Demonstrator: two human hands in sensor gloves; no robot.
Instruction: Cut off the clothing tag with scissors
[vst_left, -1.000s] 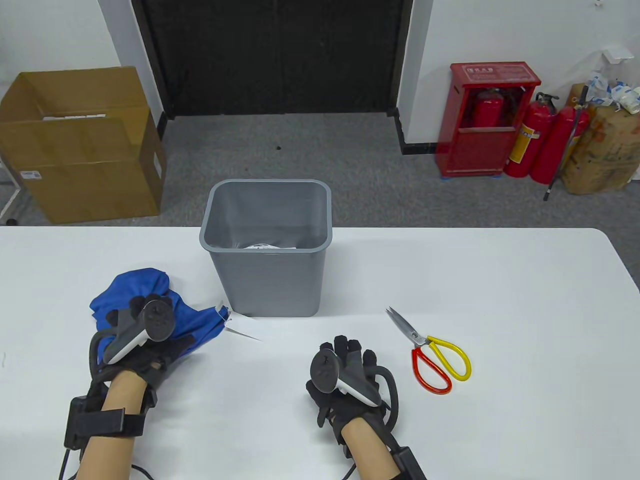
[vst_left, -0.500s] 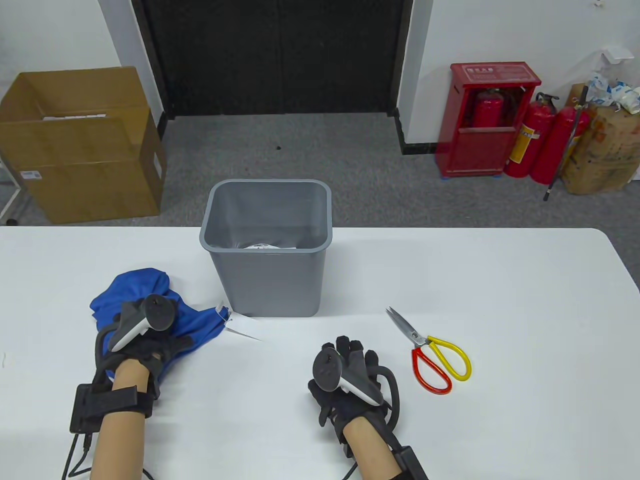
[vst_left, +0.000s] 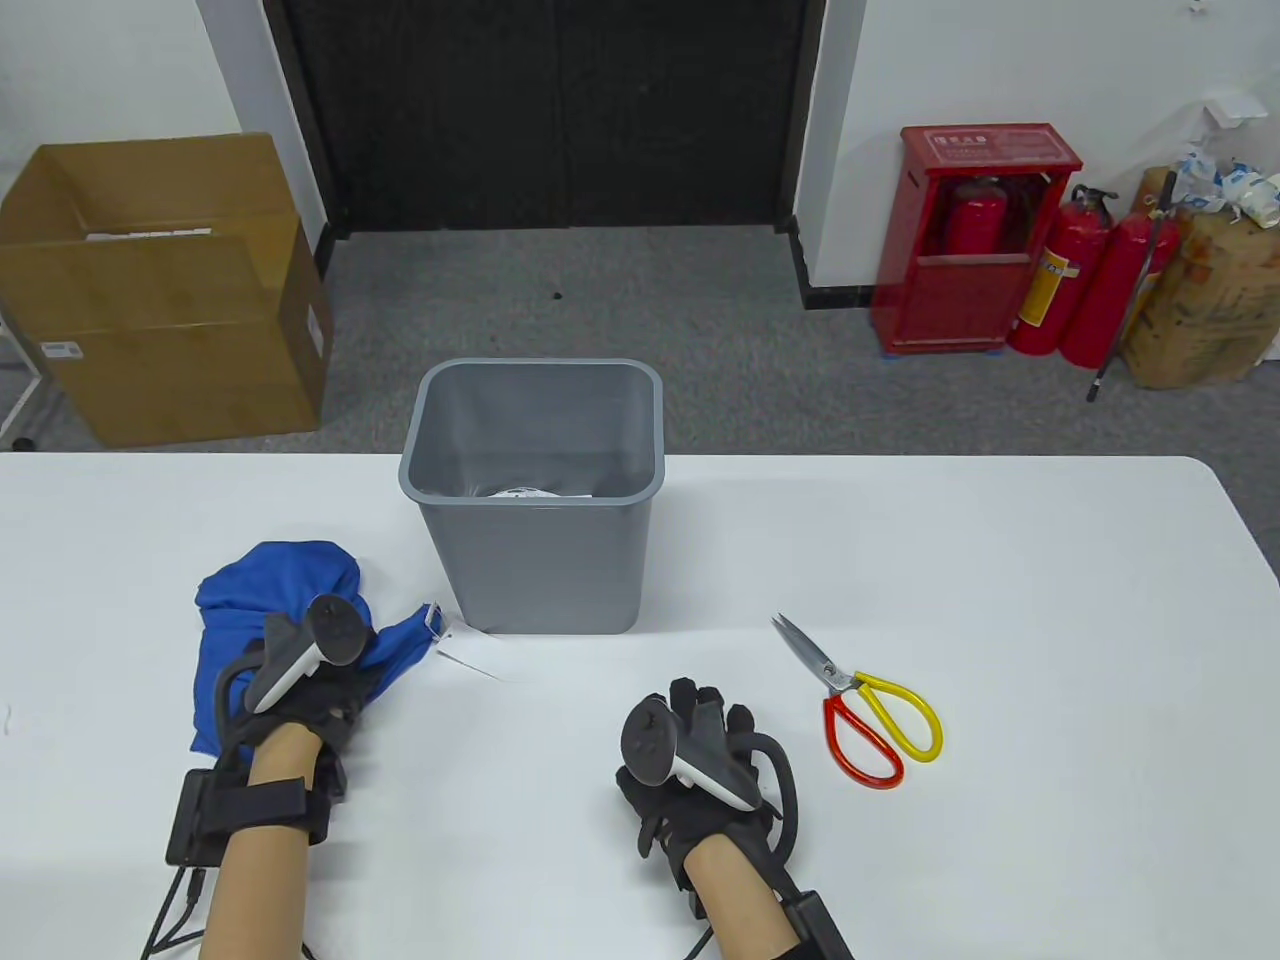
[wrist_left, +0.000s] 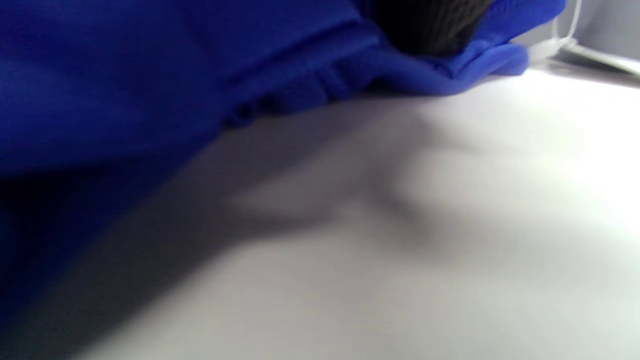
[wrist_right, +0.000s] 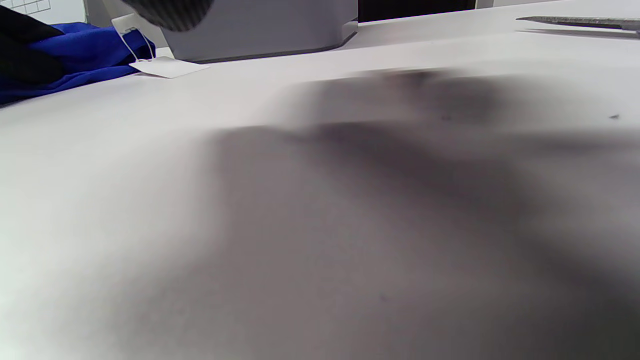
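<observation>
Our right hand (vst_left: 690, 740) rests on the bench (vst_left: 1000, 560), holding nothing; finger spread unclear. Scissors (vst_left: 860, 700) lie just right of it: stiff, take by the loops. Left hand (vst_left: 300, 670) presses the soft blue garment (vst_left: 270, 580); grip unclear. Tag (wrist_right: 167, 66), light card on string, lies before the bin (vst_left: 535, 500). String shows clearly only in the right wrist view.

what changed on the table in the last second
The left hand, resting on the blue garment, drew back toward the person and slightly right, bunching the cloth and dragging the white tag a little left. The right hand, scissors and grey bin stayed put.
</observation>
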